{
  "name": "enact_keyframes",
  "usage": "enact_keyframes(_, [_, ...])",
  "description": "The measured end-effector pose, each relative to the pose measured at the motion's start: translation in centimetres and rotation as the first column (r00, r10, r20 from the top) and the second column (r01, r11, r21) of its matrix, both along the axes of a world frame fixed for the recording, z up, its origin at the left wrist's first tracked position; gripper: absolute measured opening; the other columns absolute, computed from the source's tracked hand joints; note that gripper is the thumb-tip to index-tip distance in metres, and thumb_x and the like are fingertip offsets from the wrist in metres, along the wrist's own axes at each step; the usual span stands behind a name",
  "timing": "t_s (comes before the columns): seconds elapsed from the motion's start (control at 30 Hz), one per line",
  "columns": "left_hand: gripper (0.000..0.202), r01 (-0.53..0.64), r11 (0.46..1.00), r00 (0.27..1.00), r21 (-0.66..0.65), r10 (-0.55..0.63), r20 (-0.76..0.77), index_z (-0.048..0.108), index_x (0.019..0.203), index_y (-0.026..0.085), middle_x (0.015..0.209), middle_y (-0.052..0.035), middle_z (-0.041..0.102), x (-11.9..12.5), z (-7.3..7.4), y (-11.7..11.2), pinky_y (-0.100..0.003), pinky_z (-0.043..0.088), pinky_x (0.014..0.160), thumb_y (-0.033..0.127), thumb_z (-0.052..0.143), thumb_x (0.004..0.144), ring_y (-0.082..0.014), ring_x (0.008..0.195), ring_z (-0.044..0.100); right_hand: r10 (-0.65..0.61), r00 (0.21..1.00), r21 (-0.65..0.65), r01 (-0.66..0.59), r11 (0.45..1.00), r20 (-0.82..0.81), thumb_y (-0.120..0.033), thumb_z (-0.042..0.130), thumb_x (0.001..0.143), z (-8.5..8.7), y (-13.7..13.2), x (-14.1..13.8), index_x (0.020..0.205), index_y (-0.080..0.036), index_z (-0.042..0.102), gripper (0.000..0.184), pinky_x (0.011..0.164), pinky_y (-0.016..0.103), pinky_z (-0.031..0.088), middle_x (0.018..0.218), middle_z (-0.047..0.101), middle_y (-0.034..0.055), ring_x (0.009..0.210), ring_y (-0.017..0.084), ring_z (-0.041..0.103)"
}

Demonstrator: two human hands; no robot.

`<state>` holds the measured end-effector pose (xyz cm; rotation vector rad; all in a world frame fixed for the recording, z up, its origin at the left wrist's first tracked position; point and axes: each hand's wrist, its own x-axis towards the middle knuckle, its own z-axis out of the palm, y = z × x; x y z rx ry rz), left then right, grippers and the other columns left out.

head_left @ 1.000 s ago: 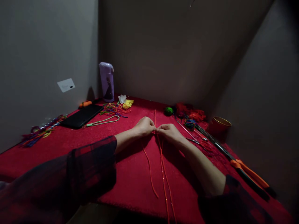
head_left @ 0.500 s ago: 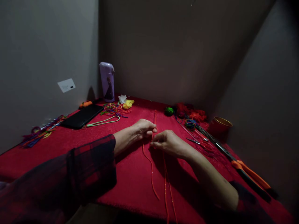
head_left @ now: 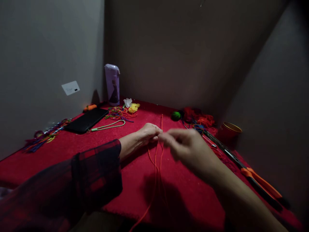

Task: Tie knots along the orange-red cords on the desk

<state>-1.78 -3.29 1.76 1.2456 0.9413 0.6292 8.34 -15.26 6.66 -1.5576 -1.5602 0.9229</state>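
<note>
My left hand [head_left: 148,133] rests on the red cloth table [head_left: 135,180] with its fingers pinched on thin orange cords [head_left: 156,161] that run from the far middle of the table toward me. My right hand [head_left: 190,148] is raised off the cloth just to the right of the left hand and is blurred by motion. Its fingertips are pinched on the cords, whose loose lengths hang from it over the near edge.
A lilac bottle [head_left: 113,84] stands in the back corner. A black tablet [head_left: 86,120], a green loop [head_left: 108,125] and coloured cords [head_left: 119,112] lie at the left. A green yarn ball [head_left: 176,115], a red cup [head_left: 230,130] and orange-handled scissors [head_left: 256,182] lie at the right.
My right hand has lifted off the cloth and come toward me, drawing the orange cords up. The left hand has stayed pinched in place.
</note>
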Motion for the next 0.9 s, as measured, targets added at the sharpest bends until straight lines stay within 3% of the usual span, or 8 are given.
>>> enact_keyframes(0.07, [0.023, 0.007, 1.000, 1.000, 0.002, -0.007, 0.006, 0.046, 0.060, 0.013, 0.043, 0.0046, 0.044, 0.0, -0.1, 0.1, -0.020, 0.012, 0.036, 0.009, 0.048, 0.082, -0.0009, 0.029, 0.027, -0.187, 0.982, 0.073, 0.187, 0.980, 0.003, -0.032, 0.057, 0.086, -0.5, 3.4, 1.0, 0.083, -0.010, 0.061, 0.023, 0.042, 0.016, 0.022, 0.055, 0.048, 0.0014, 0.046, 0.005, 0.038])
enact_keyframes(0.1, [0.023, 0.015, 1.000, 1.000, 0.003, -0.015, 0.010, 0.047, 0.060, 0.012, 0.044, 0.0041, 0.046, 0.0, -0.1, 0.2, -0.020, 0.012, 0.035, 0.009, 0.048, 0.083, -0.0009, 0.029, 0.027, -0.221, 0.975, -0.048, 0.220, 0.974, -0.017, -0.032, 0.053, 0.089, -1.0, 4.8, 1.4, 0.083, -0.009, 0.058, 0.024, 0.039, 0.016, 0.021, 0.057, 0.050, 0.0029, 0.044, 0.005, 0.038])
enact_keyframes(0.17, [0.023, 0.032, 0.999, 0.999, 0.024, -0.032, 0.012, 0.049, 0.061, 0.011, 0.044, 0.0031, 0.048, 0.0, -0.4, 0.4, -0.020, 0.013, 0.035, 0.010, 0.047, 0.083, -0.0010, 0.028, 0.028, -0.174, 0.962, -0.247, 0.119, 0.962, -0.212, -0.030, 0.044, 0.094, -2.1, 6.6, 1.9, 0.083, -0.008, 0.054, 0.027, 0.037, 0.015, 0.020, 0.067, 0.054, 0.0065, 0.047, 0.006, 0.046])
enact_keyframes(0.3, [0.025, 0.052, 0.995, 0.999, 0.081, -0.051, -0.018, 0.049, 0.058, 0.012, 0.043, 0.0014, 0.049, 0.2, -0.8, 0.6, -0.020, 0.014, 0.034, 0.008, 0.045, 0.082, -0.0018, 0.029, 0.031, -0.052, 0.935, -0.304, -0.060, 0.951, -0.350, -0.031, 0.042, 0.095, -4.4, 7.5, 2.1, 0.080, -0.009, 0.050, 0.027, 0.034, 0.015, 0.018, 0.068, 0.053, 0.0058, 0.046, 0.006, 0.047])
enact_keyframes(0.47, [0.024, 0.049, 0.989, 0.997, 0.137, -0.041, -0.061, 0.047, 0.057, 0.014, 0.039, 0.0037, 0.045, 0.2, -1.3, 0.8, -0.020, 0.016, 0.034, 0.009, 0.047, 0.080, -0.0033, 0.028, 0.030, -0.106, 0.992, -0.237, 0.089, 0.968, -0.062, -0.033, 0.040, 0.095, -5.9, 7.9, 2.6, 0.071, -0.012, 0.046, 0.032, 0.036, 0.017, 0.015, 0.049, 0.032, -0.0045, 0.035, 0.002, 0.024])
enact_keyframes(0.63, [0.018, 0.092, 0.926, 0.972, 0.365, -0.003, -0.236, 0.053, 0.060, 0.013, 0.043, 0.0024, 0.050, 0.4, -2.2, 1.8, -0.019, 0.027, 0.038, 0.013, 0.051, 0.078, -0.0051, 0.034, 0.039, -0.156, 0.934, -0.046, 0.180, 0.983, 0.322, -0.026, 0.047, 0.089, -6.5, 8.6, 3.1, 0.071, -0.009, 0.059, 0.028, 0.040, 0.018, 0.015, 0.047, 0.035, -0.0030, 0.038, 0.003, 0.028])
enact_keyframes(0.73, [0.015, 0.110, 0.887, 0.962, 0.448, 0.018, -0.271, 0.055, 0.060, 0.013, 0.046, 0.0017, 0.053, 0.4, -2.6, 2.0, -0.018, 0.032, 0.042, 0.013, 0.053, 0.075, -0.0067, 0.038, 0.046, -0.158, 0.967, -0.120, 0.184, 0.976, 0.198, -0.027, 0.046, 0.089, -6.6, 8.4, 3.0, 0.075, -0.010, 0.059, 0.026, 0.038, 0.018, 0.017, 0.046, 0.033, -0.0042, 0.036, 0.004, 0.027])
enact_keyframes(0.9, [0.016, 0.215, 0.741, 0.883, 0.635, 0.130, -0.451, 0.065, 0.066, 0.012, 0.057, -0.0043, 0.064, -0.1, -1.7, 1.2, -0.021, 0.038, 0.050, 0.020, 0.054, 0.075, -0.0107, 0.051, 0.055, -0.182, 0.973, -0.236, 0.146, 0.961, -0.140, -0.028, 0.051, 0.084, -6.5, 7.8, 2.7, 0.072, -0.012, 0.053, 0.019, 0.034, 0.018, 0.012, 0.043, 0.024, -0.0070, 0.034, 0.004, 0.017])
